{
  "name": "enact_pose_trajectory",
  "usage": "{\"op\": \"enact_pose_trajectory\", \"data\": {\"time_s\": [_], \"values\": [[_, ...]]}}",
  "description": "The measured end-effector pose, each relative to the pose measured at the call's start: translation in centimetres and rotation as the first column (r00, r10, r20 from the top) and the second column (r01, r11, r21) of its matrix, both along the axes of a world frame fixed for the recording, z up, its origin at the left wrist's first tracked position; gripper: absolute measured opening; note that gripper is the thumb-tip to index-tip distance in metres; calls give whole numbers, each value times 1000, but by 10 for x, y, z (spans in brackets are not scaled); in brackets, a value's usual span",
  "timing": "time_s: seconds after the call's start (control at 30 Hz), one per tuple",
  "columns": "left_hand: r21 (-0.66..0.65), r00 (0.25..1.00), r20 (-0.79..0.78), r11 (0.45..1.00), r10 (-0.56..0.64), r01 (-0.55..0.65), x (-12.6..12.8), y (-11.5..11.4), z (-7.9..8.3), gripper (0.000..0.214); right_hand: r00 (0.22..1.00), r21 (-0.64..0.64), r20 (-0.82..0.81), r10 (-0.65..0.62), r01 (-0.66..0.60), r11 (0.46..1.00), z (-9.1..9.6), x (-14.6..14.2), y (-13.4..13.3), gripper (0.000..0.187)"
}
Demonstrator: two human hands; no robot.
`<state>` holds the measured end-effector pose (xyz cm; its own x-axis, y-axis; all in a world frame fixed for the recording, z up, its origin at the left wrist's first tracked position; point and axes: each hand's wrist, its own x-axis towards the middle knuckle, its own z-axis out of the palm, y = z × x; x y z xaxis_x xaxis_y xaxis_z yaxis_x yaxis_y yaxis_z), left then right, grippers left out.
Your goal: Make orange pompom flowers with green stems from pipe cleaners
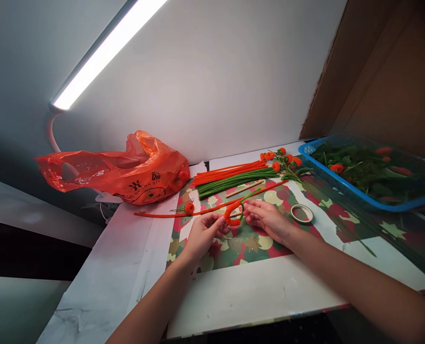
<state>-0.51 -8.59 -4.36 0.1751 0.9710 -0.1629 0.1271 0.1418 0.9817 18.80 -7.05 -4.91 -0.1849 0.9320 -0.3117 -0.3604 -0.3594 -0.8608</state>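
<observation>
My left hand (212, 229) pinches one end of an orange coiled pipe cleaner (230, 213), which curves into a C shape. Opposite it, my right hand (264, 215) has its fingertips closed on a green pipe cleaner (242, 210) that meets the coil's other end. Behind both hands a long straight orange pipe cleaner (208, 209) lies slantwise across the patterned sheet (230, 251). A small orange ball with a wire (189, 207) rests beside it at the left. Farther back are bundles of orange pipe cleaners (230, 173) and green pipe cleaners (237, 181), with a wooden stick (245, 188) in front.
A roll of tape (301, 214) lies right of my right hand. Finished orange flowers (284, 160) sit at the back. A blue basket (355, 193) of greenery stands at right, a red plastic bag (155, 172) at left. A lit lamp (108, 52) hangs above.
</observation>
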Motion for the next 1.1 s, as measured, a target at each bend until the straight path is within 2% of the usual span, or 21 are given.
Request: {"op": "enact_pose_trajectory", "data": {"time_s": [0.23,0.37,0.57,0.7,1.1], "values": [[-37,998,-4,998,-57,57,2,-3,1,32,999,-11,-51,-14,14,1000,0,-2,-2,35],[-35,997,-22,997,-74,73,2,-3,1,33,1000,-20,-25,-14,14,1000,0,-2,-2,38],[-26,997,-30,997,-74,74,3,-3,3,32,990,73,-23,-139,141,987,3,-4,-1,37],[-35,998,-38,998,-59,57,3,-2,5,32,977,84,-47,-207,210,974,0,-3,2,38],[-45,996,-63,997,-64,61,1,-1,2,34,955,110,-41,-294,297,948,1,1,4,35]]}}
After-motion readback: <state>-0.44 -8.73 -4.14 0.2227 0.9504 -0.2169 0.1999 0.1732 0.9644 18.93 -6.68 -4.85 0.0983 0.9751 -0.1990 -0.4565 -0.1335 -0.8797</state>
